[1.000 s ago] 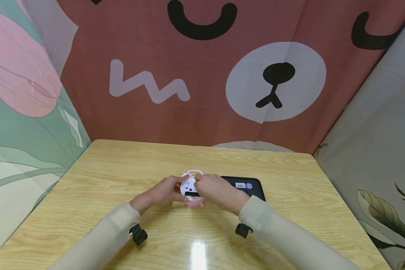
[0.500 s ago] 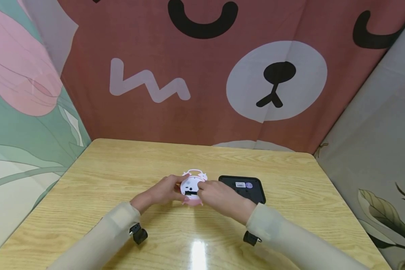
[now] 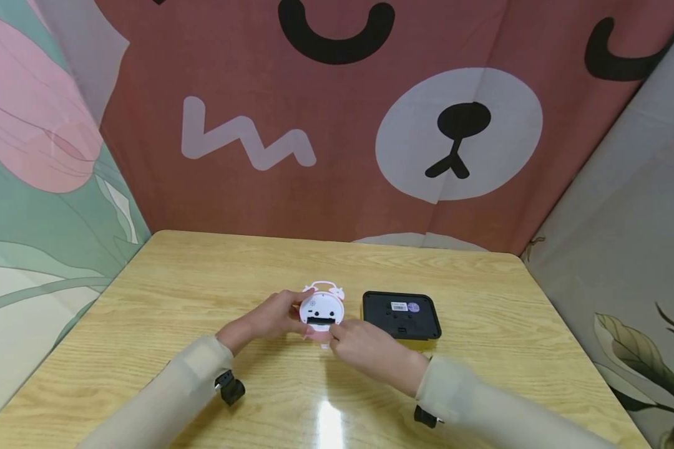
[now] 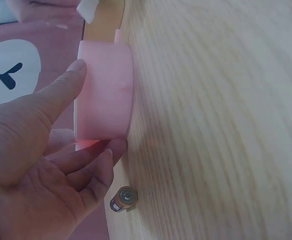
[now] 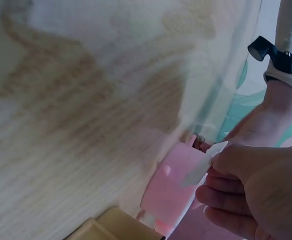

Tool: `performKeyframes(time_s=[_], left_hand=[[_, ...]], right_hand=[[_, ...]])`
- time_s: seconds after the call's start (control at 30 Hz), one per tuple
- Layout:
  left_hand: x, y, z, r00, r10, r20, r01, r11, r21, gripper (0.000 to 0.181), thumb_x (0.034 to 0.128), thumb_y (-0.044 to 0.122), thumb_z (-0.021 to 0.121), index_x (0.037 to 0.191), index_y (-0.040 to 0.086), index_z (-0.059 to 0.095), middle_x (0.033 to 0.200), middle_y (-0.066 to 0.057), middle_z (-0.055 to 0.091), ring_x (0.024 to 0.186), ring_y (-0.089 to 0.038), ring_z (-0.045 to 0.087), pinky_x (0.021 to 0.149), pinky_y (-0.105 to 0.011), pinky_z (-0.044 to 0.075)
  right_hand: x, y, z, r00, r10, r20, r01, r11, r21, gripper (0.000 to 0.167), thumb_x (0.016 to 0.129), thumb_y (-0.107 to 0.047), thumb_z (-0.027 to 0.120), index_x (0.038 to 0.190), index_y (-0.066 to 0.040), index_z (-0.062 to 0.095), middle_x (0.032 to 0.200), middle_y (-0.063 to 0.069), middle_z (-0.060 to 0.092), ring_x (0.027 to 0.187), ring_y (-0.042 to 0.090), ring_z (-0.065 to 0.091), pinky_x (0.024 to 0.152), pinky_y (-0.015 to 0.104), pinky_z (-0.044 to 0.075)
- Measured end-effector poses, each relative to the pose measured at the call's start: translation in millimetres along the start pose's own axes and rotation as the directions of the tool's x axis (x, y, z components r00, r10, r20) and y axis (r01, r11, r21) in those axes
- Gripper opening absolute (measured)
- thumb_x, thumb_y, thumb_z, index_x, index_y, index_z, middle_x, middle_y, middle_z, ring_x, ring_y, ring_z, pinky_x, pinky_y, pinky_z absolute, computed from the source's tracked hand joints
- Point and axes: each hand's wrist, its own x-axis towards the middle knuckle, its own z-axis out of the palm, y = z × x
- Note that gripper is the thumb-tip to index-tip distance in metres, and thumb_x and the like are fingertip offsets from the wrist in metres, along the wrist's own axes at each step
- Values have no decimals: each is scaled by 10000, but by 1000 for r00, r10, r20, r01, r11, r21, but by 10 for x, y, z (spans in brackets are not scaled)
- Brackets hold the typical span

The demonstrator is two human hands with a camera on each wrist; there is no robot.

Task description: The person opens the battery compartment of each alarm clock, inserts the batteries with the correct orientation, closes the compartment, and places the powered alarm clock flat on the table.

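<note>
Left hand grasping the round pink-and-white alarm clock | right hand pinching, seemingly, a small white plastic piece, grip nearly closed

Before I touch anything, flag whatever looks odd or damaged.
No damage shows, but the pink alarm clock lies back up with its battery slot uncovered, the right hand pinches a white cover-like piece, and a loose battery sits on the table, outside the slot.

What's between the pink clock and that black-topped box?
Just bare wooden table: the head view shows a narrow strip between clock and box, with the right hand just nearer the camera.
</note>
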Motion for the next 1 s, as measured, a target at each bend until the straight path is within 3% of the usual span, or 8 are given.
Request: performKeyframes(time_s=[0.17,0.57,0.73,1.0], left_hand=[[-2,-3,-6,1000,10,0,-10,1000,-3,838,834,115,832,1515,-63,377,1308,-239,650,1031,-237,696,787,-265,559],[-6,8,-13,1000,8,-1,-8,1000,21,831,837,139,832,1511,-60,387,1338,-244,635,1005,-216,680,781,-255,545],[-5,-5,-7,1000,19,-5,-19,999,27,830,836,138,834,1505,-72,389,1327,-247,641,1006,-217,684,781,-249,545],[-7,-16,-2,1000,25,-2,-24,1000,18,822,845,133,826,1507,-74,384,1302,-233,655,1020,-217,683,786,-250,553]], right_hand=[[-43,-62,29,1000,-25,-9,25,999,-40,107,838,-123,795,928,-174,770,989,-58,662,776,37,589,675,149,490],[-127,-231,138,996,-83,-45,79,993,-86,62,844,-182,749,865,-236,769,833,-97,604,696,23,551,624,156,433],[-143,-275,150,997,-73,-22,71,996,-61,51,891,-227,721,865,-233,765,819,-99,601,685,27,535,612,159,411],[-163,-307,142,998,-64,-9,64,997,-35,60,863,-173,734,873,-228,756,829,-95,598,695,28,534,621,162,422]])
